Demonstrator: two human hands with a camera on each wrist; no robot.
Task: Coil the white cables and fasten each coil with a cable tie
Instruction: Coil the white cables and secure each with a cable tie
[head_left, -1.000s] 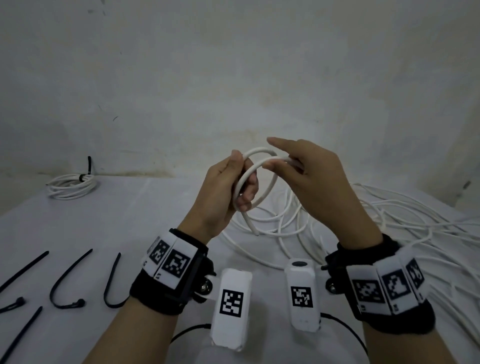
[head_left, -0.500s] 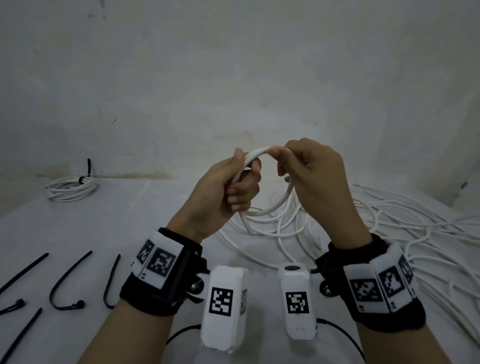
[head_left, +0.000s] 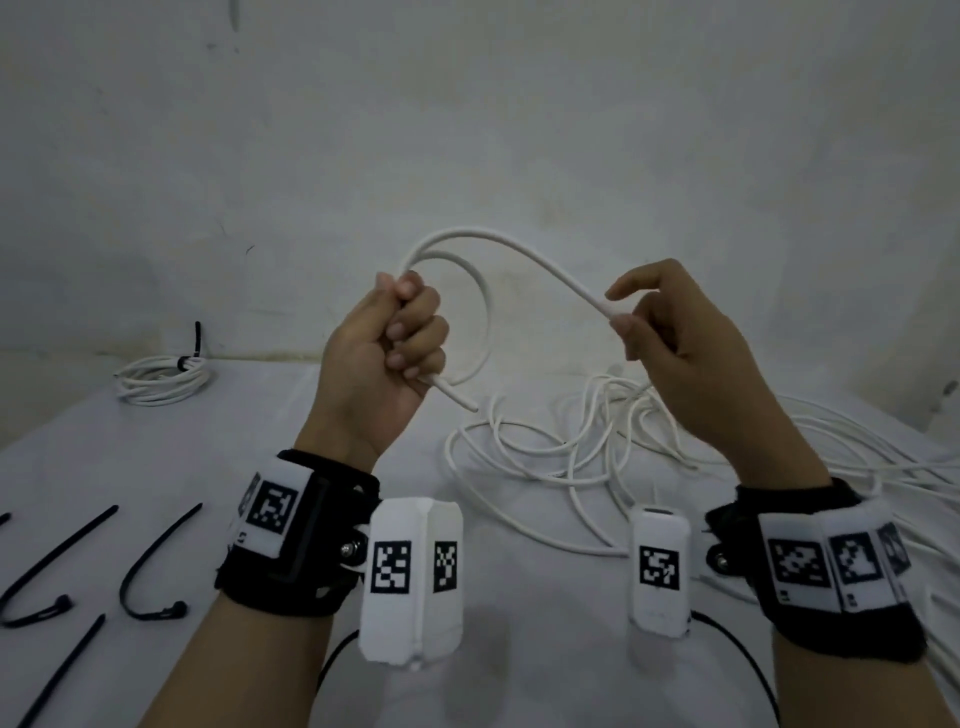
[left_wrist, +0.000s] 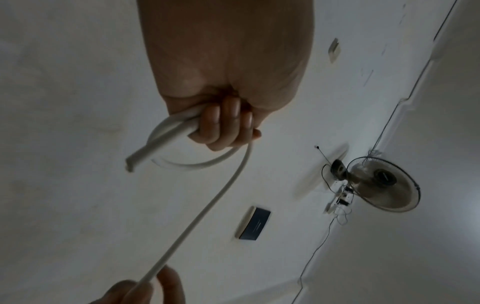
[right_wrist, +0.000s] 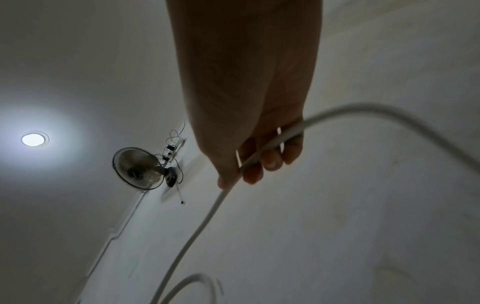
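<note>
Above the white table, both hands raised, wrists banded with black straps and printed markers. Left hand closed in a fist around the white cable — one small loop gathered in the grip, the cut end poking out below the curled fingers. Left wrist view confirms: fingers wrapped over two passes of cable, free end sticking out to one side.

From the fist the cable arcs up and across to the right hand, which pinches it between thumb and forefinger; the other fingers are loosely bent. Right wrist view shows the cable running across the fingertips and trailing off behind the palm.

Beyond and below the right hand — a loose tangle of uncoiled cable spread over the table, more strands running off to the right edge.

Far left, near the wall, a finished coil lies flat, bound with a black tie. Near left edge: several black cable ties, unfastened, lying apart from each other.
</note>
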